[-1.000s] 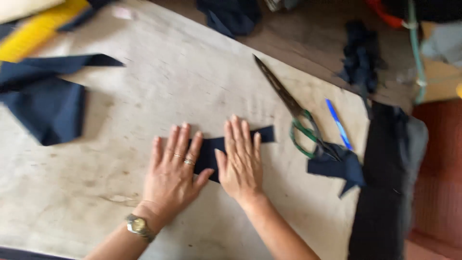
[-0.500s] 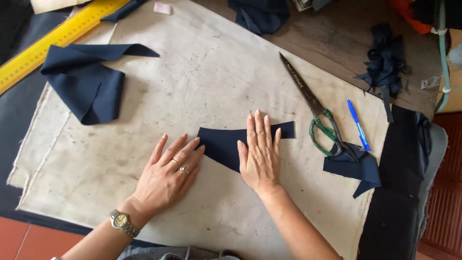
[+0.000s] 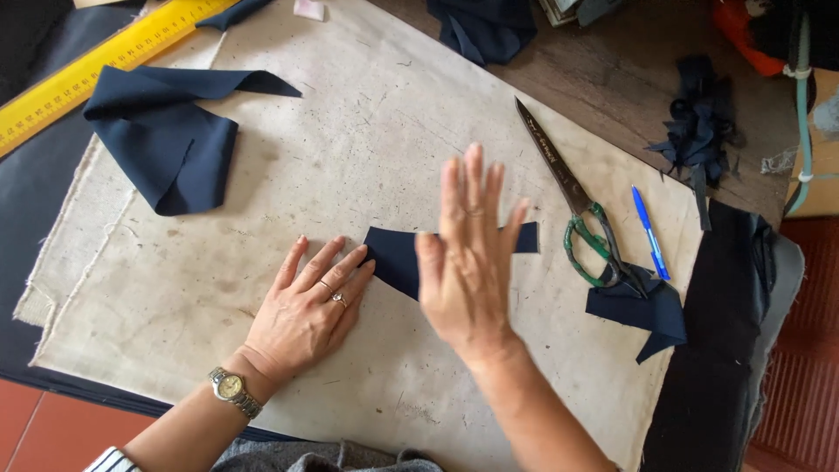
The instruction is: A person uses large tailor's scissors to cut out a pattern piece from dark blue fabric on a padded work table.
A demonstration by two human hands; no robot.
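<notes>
A small navy fabric piece lies flat on the worn beige canvas cover of the table. My left hand rests flat on the canvas, fingers spread, its fingertips at the piece's left edge. My right hand hovers above the piece, lifted and blurred, fingers apart, holding nothing, and hides the piece's middle. Only the piece's left part and its right tip show.
Large green-handled scissors and a blue pen lie right of my hands. A navy scrap sits below them. A larger folded navy fabric and a yellow ruler lie at upper left. Dark cloth hangs at right.
My right hand has lifted off the navy piece, where it was pressed flat. My left hand stays flat at the piece's left edge. The camera view has shifted slightly.
</notes>
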